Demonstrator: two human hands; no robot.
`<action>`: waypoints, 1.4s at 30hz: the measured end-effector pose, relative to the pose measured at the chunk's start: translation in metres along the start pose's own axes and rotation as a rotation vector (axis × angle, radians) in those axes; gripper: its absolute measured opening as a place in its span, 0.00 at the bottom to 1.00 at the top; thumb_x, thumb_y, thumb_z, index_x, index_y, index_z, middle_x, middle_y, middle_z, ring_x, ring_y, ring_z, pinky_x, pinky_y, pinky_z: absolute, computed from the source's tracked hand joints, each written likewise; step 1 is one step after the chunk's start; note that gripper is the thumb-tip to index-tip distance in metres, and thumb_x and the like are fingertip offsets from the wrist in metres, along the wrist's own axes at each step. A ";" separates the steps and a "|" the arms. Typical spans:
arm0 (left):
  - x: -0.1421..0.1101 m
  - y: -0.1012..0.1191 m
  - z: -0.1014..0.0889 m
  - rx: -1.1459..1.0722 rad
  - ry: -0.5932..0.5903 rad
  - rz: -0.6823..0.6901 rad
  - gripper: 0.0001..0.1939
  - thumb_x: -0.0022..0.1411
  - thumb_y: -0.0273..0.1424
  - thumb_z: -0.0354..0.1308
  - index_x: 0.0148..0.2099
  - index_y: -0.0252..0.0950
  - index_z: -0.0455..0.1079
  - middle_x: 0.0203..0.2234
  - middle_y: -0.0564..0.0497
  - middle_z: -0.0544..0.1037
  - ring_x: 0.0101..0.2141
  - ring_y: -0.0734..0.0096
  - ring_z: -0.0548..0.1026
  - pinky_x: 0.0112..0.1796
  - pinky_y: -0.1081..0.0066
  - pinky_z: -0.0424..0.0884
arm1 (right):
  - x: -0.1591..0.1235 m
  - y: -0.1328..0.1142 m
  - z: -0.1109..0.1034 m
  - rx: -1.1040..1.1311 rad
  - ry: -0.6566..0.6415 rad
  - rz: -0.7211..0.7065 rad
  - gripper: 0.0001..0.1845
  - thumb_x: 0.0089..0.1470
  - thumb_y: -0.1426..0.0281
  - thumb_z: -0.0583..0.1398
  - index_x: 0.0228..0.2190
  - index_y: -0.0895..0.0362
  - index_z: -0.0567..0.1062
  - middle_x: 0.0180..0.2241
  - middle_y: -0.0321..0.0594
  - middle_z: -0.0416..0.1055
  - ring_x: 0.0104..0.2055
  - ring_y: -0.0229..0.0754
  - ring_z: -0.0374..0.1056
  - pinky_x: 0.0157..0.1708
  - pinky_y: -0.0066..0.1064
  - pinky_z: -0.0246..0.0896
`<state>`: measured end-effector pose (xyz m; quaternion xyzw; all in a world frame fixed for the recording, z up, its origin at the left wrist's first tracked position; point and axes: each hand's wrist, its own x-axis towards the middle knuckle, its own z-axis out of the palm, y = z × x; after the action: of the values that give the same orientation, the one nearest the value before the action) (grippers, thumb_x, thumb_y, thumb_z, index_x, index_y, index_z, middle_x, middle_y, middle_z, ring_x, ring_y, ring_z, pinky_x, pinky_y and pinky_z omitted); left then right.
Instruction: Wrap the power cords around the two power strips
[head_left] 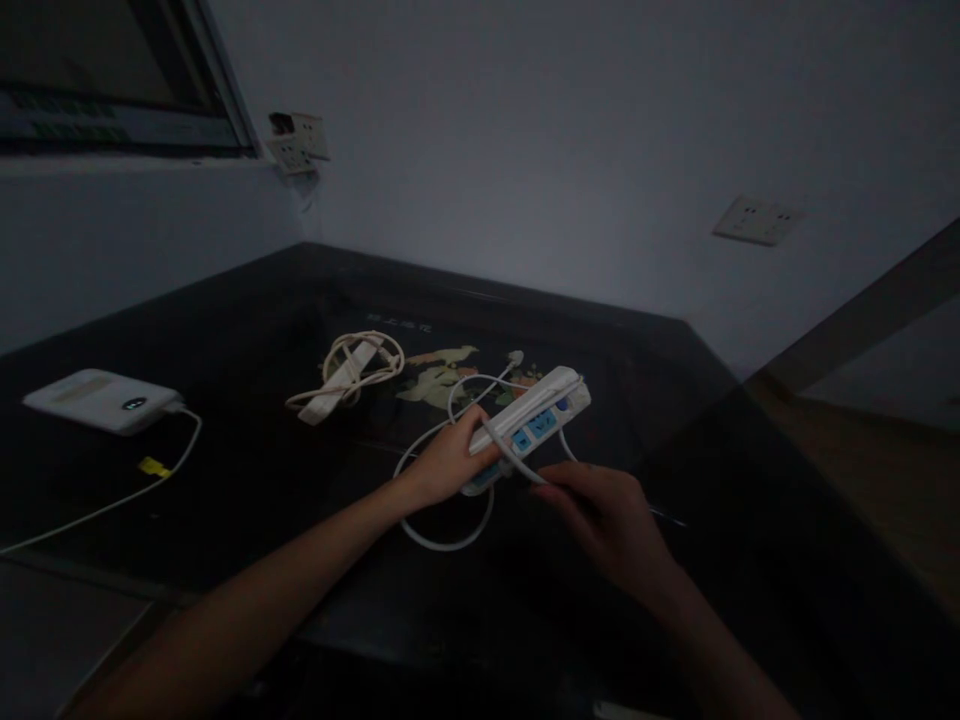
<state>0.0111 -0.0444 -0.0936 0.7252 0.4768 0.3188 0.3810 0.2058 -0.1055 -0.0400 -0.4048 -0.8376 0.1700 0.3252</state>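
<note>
A white power strip (564, 388) with blue sockets is tilted on its side just above or on the dark table. My left hand (450, 455) is closed around its near end, thumb on top. Its white cord (442, 546) loops around the strip and hangs in loose coils beneath it. My right hand (600, 505) pinches a length of that cord close to the strip's near side, where it crosses over the sockets. The plug (514, 357) lies on the table behind the strip.
A second power strip (330, 396), wrapped in its own cord, lies left of my hands. Farther left, a white power bank (97, 395) has a cable attached, with a yellow tag (154, 467). Wall sockets (756, 220) are on the wall behind the black table (247, 300).
</note>
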 end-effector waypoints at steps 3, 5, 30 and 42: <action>0.002 -0.002 0.001 -0.022 0.012 -0.028 0.15 0.59 0.43 0.54 0.40 0.37 0.61 0.33 0.51 0.75 0.34 0.65 0.73 0.34 0.68 0.66 | 0.000 -0.002 0.001 -0.059 0.057 0.003 0.11 0.60 0.68 0.55 0.32 0.58 0.76 0.25 0.39 0.76 0.24 0.37 0.71 0.24 0.24 0.62; 0.004 -0.006 0.001 -0.027 0.032 -0.055 0.16 0.58 0.43 0.55 0.41 0.37 0.61 0.34 0.50 0.75 0.35 0.64 0.74 0.35 0.67 0.67 | 0.001 -0.002 0.003 -0.110 0.082 -0.002 0.12 0.60 0.68 0.54 0.32 0.58 0.77 0.25 0.40 0.76 0.24 0.38 0.71 0.24 0.24 0.61; -0.001 -0.004 0.013 -0.986 -0.193 -0.325 0.24 0.57 0.46 0.59 0.46 0.32 0.63 0.25 0.46 0.77 0.22 0.70 0.75 0.22 0.72 0.73 | 0.000 0.028 0.027 0.058 0.278 0.248 0.10 0.56 0.70 0.57 0.35 0.56 0.79 0.32 0.41 0.80 0.31 0.44 0.76 0.31 0.31 0.70; -0.001 -0.002 0.011 -1.015 -0.194 -0.304 0.25 0.51 0.44 0.65 0.43 0.33 0.63 0.26 0.49 0.76 0.23 0.72 0.75 0.23 0.73 0.72 | -0.002 0.030 0.037 0.024 0.243 0.173 0.10 0.56 0.72 0.57 0.35 0.54 0.78 0.33 0.41 0.80 0.31 0.44 0.76 0.32 0.34 0.71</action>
<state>0.0190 -0.0472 -0.1007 0.3987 0.3248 0.3819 0.7679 0.1984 -0.0888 -0.0846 -0.4890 -0.7520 0.1568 0.4133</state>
